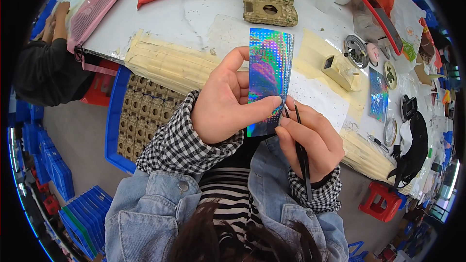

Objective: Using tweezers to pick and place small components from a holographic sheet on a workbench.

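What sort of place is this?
Probably a small-parts assembly workshop: a blue tray holding rows of matching camouflage pieces, black tweezers in the right hand, and stacked blue bins suggest so.

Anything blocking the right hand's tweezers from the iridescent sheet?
Nothing visible blocks them. The black tweezers in the right hand reach toward the right edge of the iridescent sheet, which the left hand holds. The left thumb lies over the sheet close beside the tips; contact is too small to tell.
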Available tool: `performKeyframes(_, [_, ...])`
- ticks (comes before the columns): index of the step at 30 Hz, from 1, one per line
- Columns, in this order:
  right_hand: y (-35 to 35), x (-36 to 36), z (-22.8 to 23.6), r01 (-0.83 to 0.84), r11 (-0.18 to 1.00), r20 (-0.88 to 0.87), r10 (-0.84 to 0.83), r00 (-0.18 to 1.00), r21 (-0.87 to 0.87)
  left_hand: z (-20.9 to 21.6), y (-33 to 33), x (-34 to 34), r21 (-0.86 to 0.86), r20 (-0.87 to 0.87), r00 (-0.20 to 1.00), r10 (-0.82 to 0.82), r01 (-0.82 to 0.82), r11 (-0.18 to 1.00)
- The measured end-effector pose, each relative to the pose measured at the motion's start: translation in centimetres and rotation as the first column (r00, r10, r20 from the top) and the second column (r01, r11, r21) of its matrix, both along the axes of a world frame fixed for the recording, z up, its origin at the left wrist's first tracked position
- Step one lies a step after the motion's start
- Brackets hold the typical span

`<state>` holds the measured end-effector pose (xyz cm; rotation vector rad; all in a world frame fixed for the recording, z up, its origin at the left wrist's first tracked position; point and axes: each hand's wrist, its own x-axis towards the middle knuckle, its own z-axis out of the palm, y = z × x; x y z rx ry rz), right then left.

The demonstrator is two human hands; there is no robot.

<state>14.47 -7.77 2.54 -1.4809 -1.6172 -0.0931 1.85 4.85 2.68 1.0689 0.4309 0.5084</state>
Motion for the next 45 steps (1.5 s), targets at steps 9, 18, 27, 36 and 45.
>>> performKeyframes(9, [-0.3,0.2,-0.4,-0.018,1.000,0.004,0.018,1.000,0.008,-0.3,0.1,0.0,-0.044,0.016,1.000,-0.023,0.024,0.999])
performKeyframes(18, [0.2,0.1,-0.1,-0.015,0.999,0.101,0.009,0.995,0.050,-0.4,0.1,0.1,-0.056,0.038,0.999,-0.016,0.018,0.998])
performKeyframes(27, [0.3,-0.3,-0.5,0.057,0.994,0.225,-0.076,0.971,0.090,-0.5,0.0,0.3,-0.077,0.067,0.997,0.027,-0.022,0.997])
performKeyframes(36, [-0.2,-0.1,-1.0,0.022,0.998,0.256,-0.035,0.966,0.051,-0.5,0.0,0.2,-0.127,0.063,0.997,0.037,-0.029,0.992])
performKeyframes(45, [-0.2,-0.2,-1.0,0.010,0.999,0.212,-0.020,0.977,0.052,-0.8,-0.1,0.2,-0.102,0.037,0.999,0.026,-0.022,0.995])
